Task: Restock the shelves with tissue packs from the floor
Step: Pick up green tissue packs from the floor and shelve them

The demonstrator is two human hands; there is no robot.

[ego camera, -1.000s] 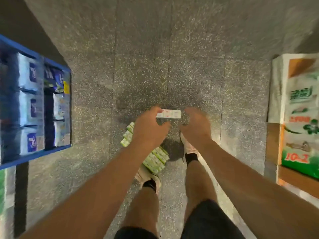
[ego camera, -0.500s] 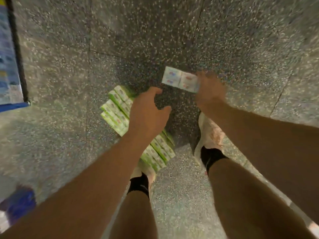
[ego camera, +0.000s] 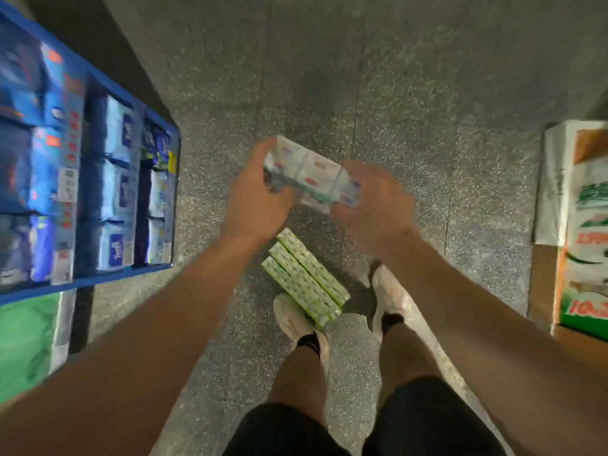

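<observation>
Both hands hold one white pack of tissues (ego camera: 311, 174) between them, raised above the floor at the middle of the view; the left hand (ego camera: 255, 195) curls round the pack's left end, its grip closed on the wrapper, thumb on the near side and fingers hidden behind; the right hand (ego camera: 373, 195) closes on the right end in the same way, with its fingers mostly out of sight under the pack; the pack is a block of small white packets with red and blue marks, tilted so that its right end sits lower than its left; motion blur softens its edges.

Below the hands, a bundle of green and white tissue packs (ego camera: 306, 274) lies flat on the speckled grey floor (ego camera: 362, 77), set diagonally; its near end touches or overlaps the toe of the left shoe (ego camera: 291, 319); the right shoe (ego camera: 390, 299) stands just beside it on the other side; both shoes are pale, worn with dark socks, and dark shorts show at the bottom edge.

At the left stands a blue shelf (ego camera: 161, 126) filled with blue and white packs of paper goods (ego camera: 115, 192); a green package (ego camera: 23, 337) sits beneath it; at the right edge a tall white, orange and green package (ego camera: 582, 209) rests on a brown wooden shelf (ego camera: 539, 284).
</observation>
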